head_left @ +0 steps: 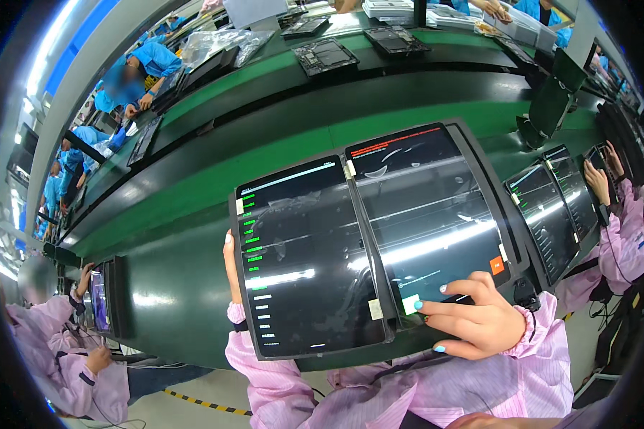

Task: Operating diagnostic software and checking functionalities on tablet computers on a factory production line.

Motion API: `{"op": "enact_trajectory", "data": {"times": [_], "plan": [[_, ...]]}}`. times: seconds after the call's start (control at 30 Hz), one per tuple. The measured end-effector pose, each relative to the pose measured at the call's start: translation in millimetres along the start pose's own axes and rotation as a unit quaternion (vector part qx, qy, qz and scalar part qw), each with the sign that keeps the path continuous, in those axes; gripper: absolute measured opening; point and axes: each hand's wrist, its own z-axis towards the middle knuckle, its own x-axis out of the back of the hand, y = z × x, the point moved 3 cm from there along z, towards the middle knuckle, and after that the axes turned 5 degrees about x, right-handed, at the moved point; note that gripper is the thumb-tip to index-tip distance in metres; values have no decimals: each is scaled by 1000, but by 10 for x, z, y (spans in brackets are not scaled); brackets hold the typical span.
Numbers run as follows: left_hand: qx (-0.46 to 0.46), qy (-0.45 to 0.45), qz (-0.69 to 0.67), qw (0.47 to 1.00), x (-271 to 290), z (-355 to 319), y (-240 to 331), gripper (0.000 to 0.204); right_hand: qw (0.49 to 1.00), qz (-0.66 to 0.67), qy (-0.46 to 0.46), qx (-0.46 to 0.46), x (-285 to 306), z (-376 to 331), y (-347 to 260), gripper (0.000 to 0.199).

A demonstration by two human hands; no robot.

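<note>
On the right tablet (426,207), right hand (479,322) lies loosely curled, fingertip touching — left hand (230,268) grips the left tablet (308,257) edge.

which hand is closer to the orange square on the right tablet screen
Right. The right hand rests on the right tablet just below-left of the orange square; the left hand grips the left tablet's far edge.

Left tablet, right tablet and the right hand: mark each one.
left tablet (308,264), head view, middle of its dark screen.
right tablet (426,207), head view, middle of its screen.
right hand (476,318), head view, back of the hand.
</note>
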Motion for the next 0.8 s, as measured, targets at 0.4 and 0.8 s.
{"op": "enact_trajectory", "data": {"times": [0.4, 0.8], "plan": [[30, -31, -9, 999, -272, -45, 51, 40, 984, 53, 54, -164, 502, -230, 314, 49], [-166, 31, 320, 932, 347, 56, 164, 42, 881, -330, 340, 8, 2979, 1499, 1928, 64]]}}
